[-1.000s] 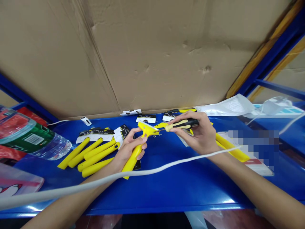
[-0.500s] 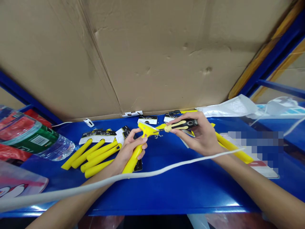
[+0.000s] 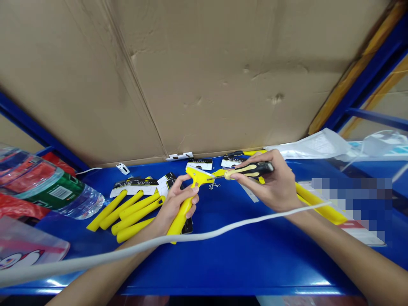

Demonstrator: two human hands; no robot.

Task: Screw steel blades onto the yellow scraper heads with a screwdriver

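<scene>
My left hand (image 3: 178,199) is wrapped round the handle of a yellow scraper (image 3: 198,175), whose wide head points up and away from me. In my right hand (image 3: 279,187) is a screwdriver (image 3: 251,170) with a cream and black handle, gripped between thumb and fingers. Its shaft points left, and the tip meets or nearly meets the side of the scraper's head; exact contact is too small to tell. Just beyond, small metal pieces (image 3: 214,186) lie loose on the blue table. A thin metal strip (image 3: 249,192) lies beneath my right hand.
Several yellow handles (image 3: 137,213) and printed cards (image 3: 134,189) lie left of my hands. A large water bottle (image 3: 60,191) is farther left. A white cable (image 3: 219,229) crosses in front of my forearms. Yellow pieces (image 3: 321,203) lie at right; a cardboard wall (image 3: 207,85) stands behind.
The view has shifted slightly, so everything appears a little lower and further right. Both hands keep their holds, and the screwdriver stays at the scraper's head.
</scene>
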